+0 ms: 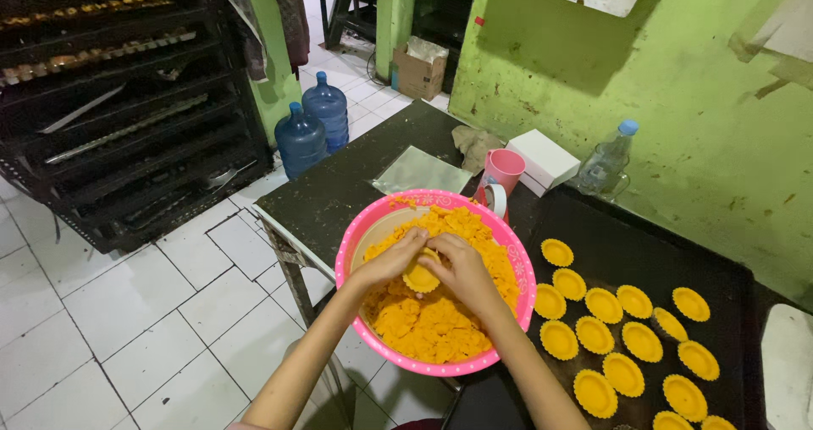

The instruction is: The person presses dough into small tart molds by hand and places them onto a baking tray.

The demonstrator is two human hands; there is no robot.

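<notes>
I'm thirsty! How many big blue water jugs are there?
2. One blue jug stands on the tiled floor by the green pillar. The other blue jug stands just in front of it, nearer the dark table. More may be hidden.

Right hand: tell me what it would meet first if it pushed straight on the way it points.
The right hand points up-left at the small yellow dough piece its fingers already touch; just beyond is the left hand, likely next.

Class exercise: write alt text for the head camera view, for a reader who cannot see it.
Two bare hands, left hand and right hand, press a small orange dough shell over a pink bowl of orange dough. To the right, a dark tray holds rows of finished shells.
</notes>
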